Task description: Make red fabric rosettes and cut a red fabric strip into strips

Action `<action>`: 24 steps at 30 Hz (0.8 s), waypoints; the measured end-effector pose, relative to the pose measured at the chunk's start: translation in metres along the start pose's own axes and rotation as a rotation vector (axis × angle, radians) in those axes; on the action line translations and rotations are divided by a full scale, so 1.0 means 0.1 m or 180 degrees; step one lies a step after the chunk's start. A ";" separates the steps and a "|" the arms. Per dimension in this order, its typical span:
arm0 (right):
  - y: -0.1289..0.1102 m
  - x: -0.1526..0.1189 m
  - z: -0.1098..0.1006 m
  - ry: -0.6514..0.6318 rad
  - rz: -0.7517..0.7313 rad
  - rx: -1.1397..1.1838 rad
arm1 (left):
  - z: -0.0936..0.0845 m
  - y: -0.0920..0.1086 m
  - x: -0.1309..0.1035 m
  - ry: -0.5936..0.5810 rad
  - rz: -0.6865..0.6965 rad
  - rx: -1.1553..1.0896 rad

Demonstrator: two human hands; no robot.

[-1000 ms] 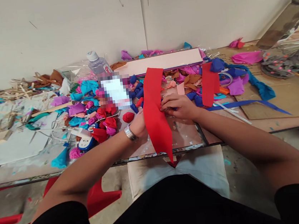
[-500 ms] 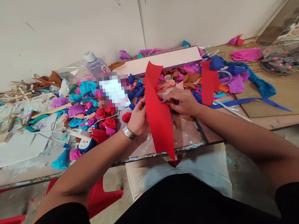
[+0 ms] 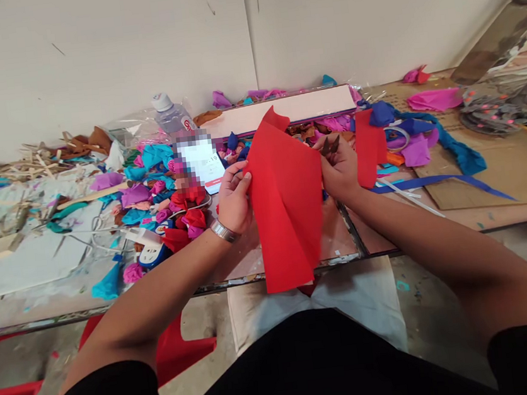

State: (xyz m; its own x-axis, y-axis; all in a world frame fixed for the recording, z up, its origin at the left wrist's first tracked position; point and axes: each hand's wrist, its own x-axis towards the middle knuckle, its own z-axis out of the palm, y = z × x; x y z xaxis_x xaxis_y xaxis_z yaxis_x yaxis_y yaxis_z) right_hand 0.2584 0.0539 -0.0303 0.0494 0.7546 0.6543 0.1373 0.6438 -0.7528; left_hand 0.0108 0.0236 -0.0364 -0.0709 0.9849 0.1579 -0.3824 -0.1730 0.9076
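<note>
Fingers of the left hand and right hand pinch opposite edges of a creased, thin red sheet; a clear plastic bottle stands behind.

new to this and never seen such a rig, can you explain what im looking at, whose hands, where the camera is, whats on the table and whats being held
There is no robot here: these are a person's own bare hands. Every picture comes from one camera worn on the person's head, looking forward and down.

The left hand holds the left edge of a red sheet. The right hand holds its right side, along with something dark and pointed, too unclear to name.

On the table lie many crumpled coloured pieces, a lit phone and a blue-and-white power socket. A clear bottle stands behind the phone. To the right are a smaller red piece, a blue strip and flat cardboard.
</note>
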 end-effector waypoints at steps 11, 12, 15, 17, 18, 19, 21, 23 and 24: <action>-0.12 0.15 0.00 0.0068 0.1537 0.1373 | 0.06 0.11 -0.11 -0.0309 -0.0277 0.0625; -0.10 0.16 0.00 -0.0033 0.1739 0.1509 | 0.07 0.14 -0.12 -0.0355 -0.0352 0.0679; 0.00 0.20 -0.02 -0.0074 0.1985 0.1605 | 0.08 0.19 -0.15 -0.0464 -0.0604 0.0729; 0.07 0.23 -0.05 0.0109 0.1980 0.1537 | 0.09 0.20 -0.16 -0.0494 -0.0743 0.0727; 0.09 0.25 -0.08 0.0189 0.1968 0.1507 | 0.10 0.20 -0.17 -0.0495 -0.0791 0.0704; 0.12 0.27 -0.10 0.0252 0.1966 0.1472 | 0.11 0.20 -0.17 -0.0494 -0.0816 0.0662; 0.17 0.30 -0.15 0.0331 0.1995 0.1357 | 0.13 0.19 -0.18 -0.0508 -0.0764 0.0512; 0.21 0.33 -0.19 0.0358 0.2018 0.1190 | 0.14 0.18 -0.19 -0.0589 -0.0663 0.0349; 0.24 0.34 -0.21 0.0340 0.2006 0.1115 | 0.15 0.17 -0.19 -0.0651 -0.0641 0.0297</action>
State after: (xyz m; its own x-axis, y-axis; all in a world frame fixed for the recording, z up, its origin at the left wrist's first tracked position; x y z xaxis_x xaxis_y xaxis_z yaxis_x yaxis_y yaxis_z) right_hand 0.2843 0.0923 -0.0241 0.1134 0.9904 0.0789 -0.2730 0.1075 -0.9560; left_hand 0.0190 0.0022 -0.0179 0.1886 0.9813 0.0376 -0.2829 0.0176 0.9590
